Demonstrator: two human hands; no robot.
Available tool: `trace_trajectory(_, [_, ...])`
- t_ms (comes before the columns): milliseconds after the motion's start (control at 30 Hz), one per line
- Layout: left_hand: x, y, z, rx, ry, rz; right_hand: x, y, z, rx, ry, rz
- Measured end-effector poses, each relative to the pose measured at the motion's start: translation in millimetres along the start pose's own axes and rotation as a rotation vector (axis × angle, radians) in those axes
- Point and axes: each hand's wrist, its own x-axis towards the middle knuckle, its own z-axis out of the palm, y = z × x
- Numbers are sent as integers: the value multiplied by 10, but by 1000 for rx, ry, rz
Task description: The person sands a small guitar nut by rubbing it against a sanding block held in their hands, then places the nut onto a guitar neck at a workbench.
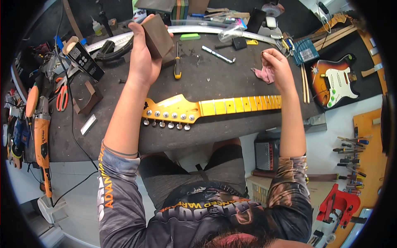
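Observation:
My left hand (145,58) is raised over the bench, its thumb and fingers wrapped round a brown rectangular block (159,37). My right hand (276,65) is closed, with thumb and fingertips pinched together; whatever they may hold is too small to make out. A crumpled pink cloth (264,75) touches or lies just below that hand, and I cannot tell whether the palm grips it. Between my forearms lies a yellow guitar neck (231,106), its headstock (171,109) with metal tuners toward my left arm. Part of its right end is hidden by my right forearm.
Beyond the neck are a screwdriver (177,68) and a silver tool (218,54). Left are orange-handled pliers (62,97), a black box (84,63), an orange power tool (42,140) and its cable. At right are a sunburst guitar body (337,80) and thin wooden sticks (305,84).

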Motion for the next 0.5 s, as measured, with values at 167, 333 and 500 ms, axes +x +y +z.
trace_trajectory(167, [-139,206,88,298,-31,221,68,-561,971,926,-406,-63])
trace_trajectory(333, [-94,227,158,142,135,221,144,-828,1494,1100,-594,-60])
trace_trajectory(500, [-232,133,544,578,-96,796,4,-889,1597,1082,-690,-101])
